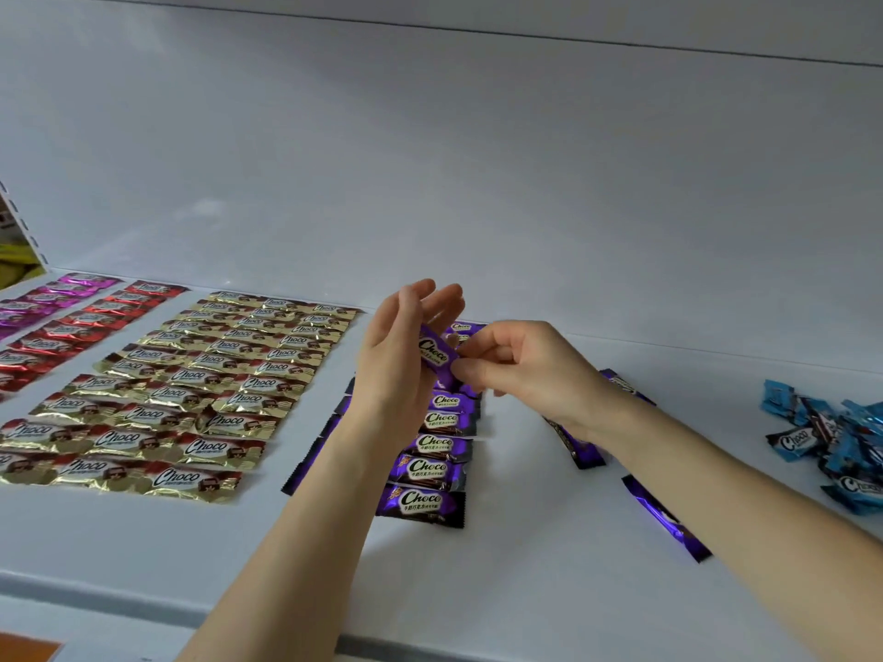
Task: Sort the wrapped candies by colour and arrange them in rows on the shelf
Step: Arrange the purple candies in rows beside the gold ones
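A purple wrapped candy (436, 352) is held between both hands above the shelf (525, 542). My left hand (396, 355) cups it from the left with fingers raised. My right hand (516, 365) pinches its right end between thumb and fingers. Beneath the hands runs a row of purple candies (425, 470), partly hidden by my left forearm. Loose purple candies lie to the right, one (664, 518) near my right forearm and another (580, 449) under the wrist.
Gold candies (191, 389) fill several rows at left, with red ones (71, 332) and magenta ones (52, 293) beyond. A heap of blue candies (831, 437) sits at far right. The shelf's front edge (143, 609) runs along the bottom, the white back wall (478, 183) behind.
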### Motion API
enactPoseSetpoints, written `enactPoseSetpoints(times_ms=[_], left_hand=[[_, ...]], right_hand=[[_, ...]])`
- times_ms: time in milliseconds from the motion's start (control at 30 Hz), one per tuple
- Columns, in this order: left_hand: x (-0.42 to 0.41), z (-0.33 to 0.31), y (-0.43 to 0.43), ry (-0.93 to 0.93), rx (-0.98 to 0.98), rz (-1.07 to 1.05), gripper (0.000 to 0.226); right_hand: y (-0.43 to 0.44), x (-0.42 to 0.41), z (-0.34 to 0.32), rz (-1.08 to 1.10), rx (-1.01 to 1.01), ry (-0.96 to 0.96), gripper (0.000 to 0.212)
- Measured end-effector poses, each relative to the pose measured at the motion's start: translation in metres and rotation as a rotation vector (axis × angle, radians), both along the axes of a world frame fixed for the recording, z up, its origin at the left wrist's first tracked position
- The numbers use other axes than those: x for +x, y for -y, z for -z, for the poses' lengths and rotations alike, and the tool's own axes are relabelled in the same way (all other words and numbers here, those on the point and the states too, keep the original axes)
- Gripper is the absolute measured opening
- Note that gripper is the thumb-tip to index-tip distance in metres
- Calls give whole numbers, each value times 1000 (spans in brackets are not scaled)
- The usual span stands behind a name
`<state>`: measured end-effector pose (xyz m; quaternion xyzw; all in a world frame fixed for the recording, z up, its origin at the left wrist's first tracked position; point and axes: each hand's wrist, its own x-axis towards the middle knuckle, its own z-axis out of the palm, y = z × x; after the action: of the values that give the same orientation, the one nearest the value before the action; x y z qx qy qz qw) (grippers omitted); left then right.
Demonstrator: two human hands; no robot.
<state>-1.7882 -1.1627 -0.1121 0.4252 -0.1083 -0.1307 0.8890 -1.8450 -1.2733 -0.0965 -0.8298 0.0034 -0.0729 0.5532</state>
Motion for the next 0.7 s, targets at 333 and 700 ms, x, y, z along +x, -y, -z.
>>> enactPoseSetpoints(times_ms=[333,700], left_hand=[[1,9,1,141,323,1,17],[-30,17,17,873,985,-159,18]], right_hand=[[40,-8,2,99,-274,264,13],[94,0,23,243,-549,22,24]])
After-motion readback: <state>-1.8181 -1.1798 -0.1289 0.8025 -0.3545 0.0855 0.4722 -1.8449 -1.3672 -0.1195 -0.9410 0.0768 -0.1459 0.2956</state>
